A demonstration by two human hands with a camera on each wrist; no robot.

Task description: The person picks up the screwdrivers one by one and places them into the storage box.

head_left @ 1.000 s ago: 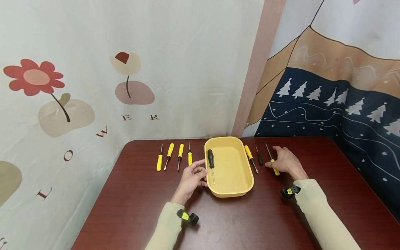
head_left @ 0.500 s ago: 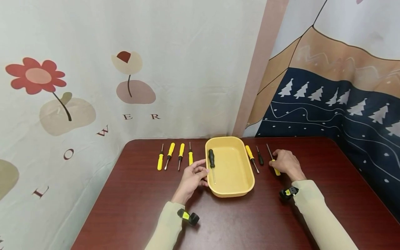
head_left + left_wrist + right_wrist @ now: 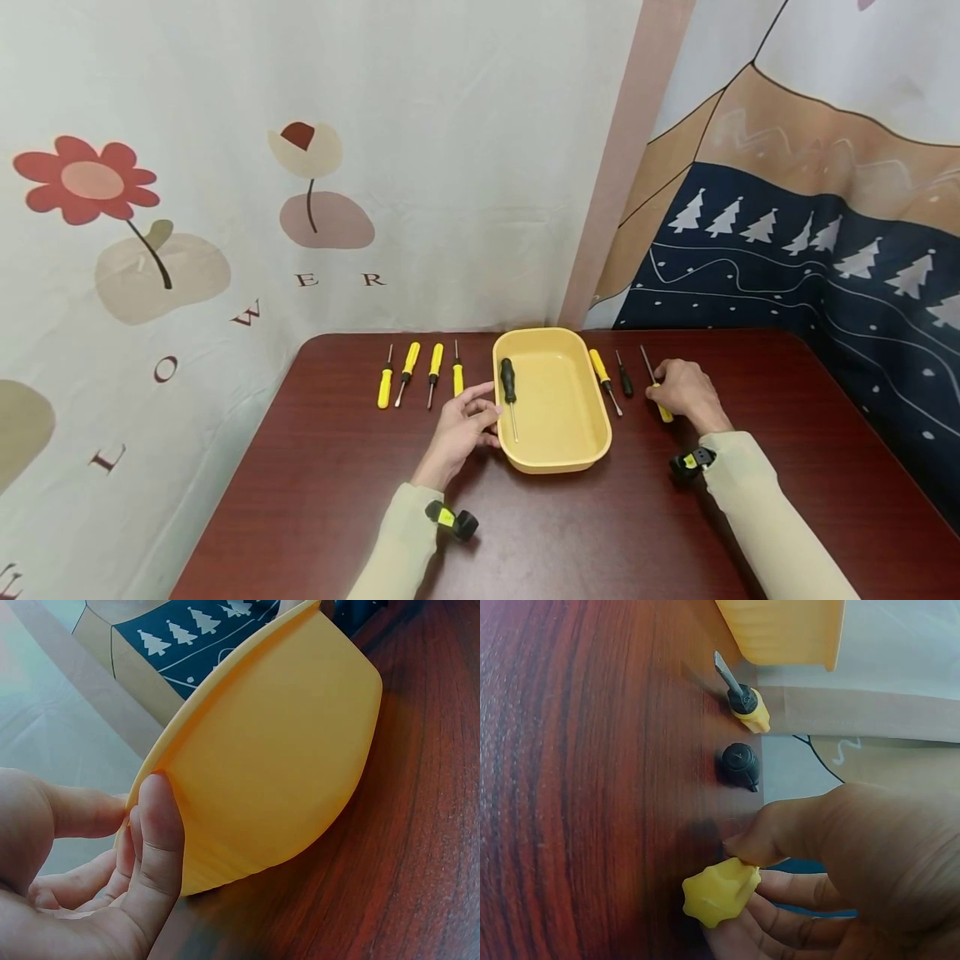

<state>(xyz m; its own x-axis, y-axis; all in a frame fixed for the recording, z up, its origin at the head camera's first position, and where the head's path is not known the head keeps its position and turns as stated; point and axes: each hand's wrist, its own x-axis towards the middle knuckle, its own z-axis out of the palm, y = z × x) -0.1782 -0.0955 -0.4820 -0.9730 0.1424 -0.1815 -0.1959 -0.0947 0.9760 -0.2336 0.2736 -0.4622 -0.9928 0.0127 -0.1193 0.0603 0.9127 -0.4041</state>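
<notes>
A yellow plastic tray point(image 3: 558, 465) sits mid-table with a black-handled screwdriver point(image 3: 507, 383) lying inside it along the left. My left hand point(image 3: 461, 425) holds the tray's left side; in the left wrist view, its fingers point(image 3: 160, 825) meet the rim and outer wall. On the right, my right hand point(image 3: 686, 392) pinches the yellow handle of a screwdriver point(image 3: 716, 896) between thumb and fingers. That screwdriver's shaft points to the table's back edge in the head view. Left of it lie a small black screwdriver point(image 3: 624, 375) and a yellow-and-black screwdriver point(image 3: 604, 379).
Several yellow-handled screwdrivers lie in a row left of the tray, among them one at the far left point(image 3: 385, 387) and one point(image 3: 458, 379) close to my left fingers. A printed curtain point(image 3: 465, 167) hangs behind the dark red table point(image 3: 315, 467).
My right hand's fingers have closed in on the screwdriver's yellow handle. The left hand stays at the tray. The head view has shifted slightly.
</notes>
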